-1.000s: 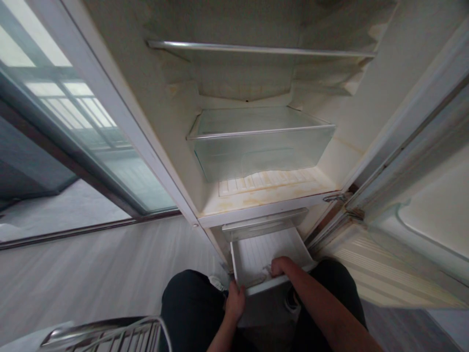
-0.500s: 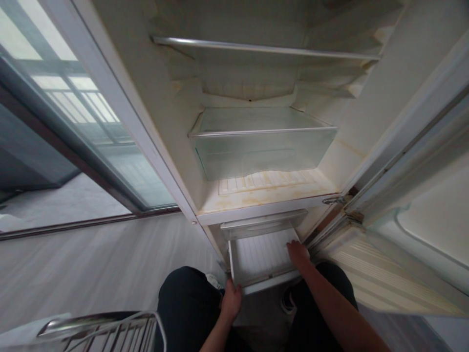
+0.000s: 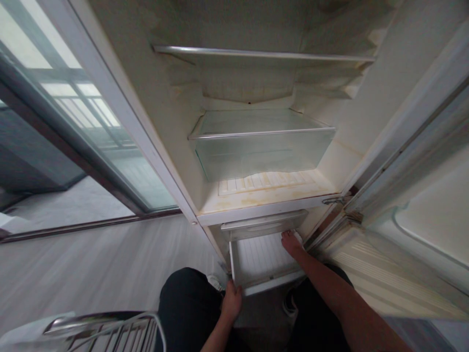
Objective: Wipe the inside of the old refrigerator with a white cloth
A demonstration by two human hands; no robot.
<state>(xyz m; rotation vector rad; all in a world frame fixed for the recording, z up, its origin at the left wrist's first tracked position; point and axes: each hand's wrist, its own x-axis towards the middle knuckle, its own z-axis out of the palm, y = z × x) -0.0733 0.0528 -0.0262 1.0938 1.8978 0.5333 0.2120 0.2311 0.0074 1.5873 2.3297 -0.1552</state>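
I look down into an open, bare fridge. A white pulled-out drawer [image 3: 262, 256] with a ribbed floor sits at the bottom. My left hand [image 3: 232, 300] is closed on the drawer's front left corner. My right hand [image 3: 291, 242] reaches deep into the drawer at its back right, under the ledge above; its fingers are curled and largely hidden, and I cannot make out anything in them. My dark-trousered knees frame the drawer.
Above the drawer sits a clear crisper bin [image 3: 262, 146] on a stained shelf, with a glass shelf [image 3: 264, 53] higher up. The open fridge door [image 3: 410, 230] stands to the right. A glass sliding door [image 3: 73, 127] is left. A wire rack [image 3: 106, 332] lies bottom left.
My right hand has moved from the drawer's front edge to its back right corner. The left hand has kept its hold on the front left corner.
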